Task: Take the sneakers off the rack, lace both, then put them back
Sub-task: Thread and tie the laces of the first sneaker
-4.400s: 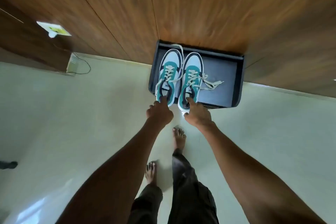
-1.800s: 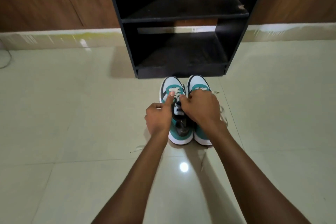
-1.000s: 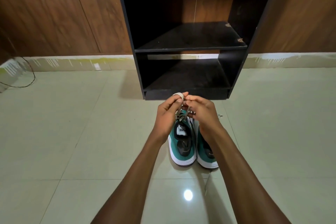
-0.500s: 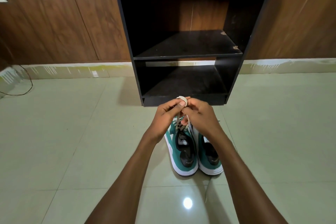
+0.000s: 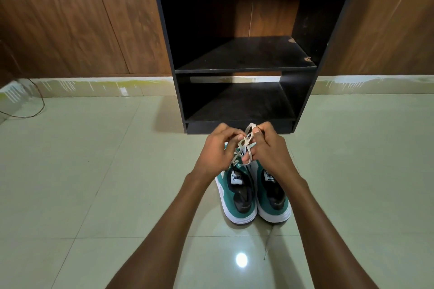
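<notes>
Two teal and white sneakers stand side by side on the tiled floor, heels toward me: the left sneaker [image 5: 237, 197] and the right sneaker [image 5: 273, 197]. Both hands hover over their front halves and hide the toes. My left hand [image 5: 217, 150] and my right hand [image 5: 270, 148] each pinch the cream lace [image 5: 247, 138] of the left sneaker, which forms a small loop above the fingers. A loose lace end [image 5: 269, 241] of the right sneaker trails on the floor behind its heel. The black shoe rack [image 5: 178, 54] stands just beyond the sneakers.
The rack's shelves hold nothing. Wood-panelled walls run behind it, with a pale skirting along the floor. A thin cable [image 5: 28, 110] loops on the floor at the far left. Glossy tiles spread on both sides of the sneakers.
The sneakers went from the rack top to the floor in front of it. Since a second ago my hands have kept working the left sneaker's lace, and the raised loop has shifted slightly right.
</notes>
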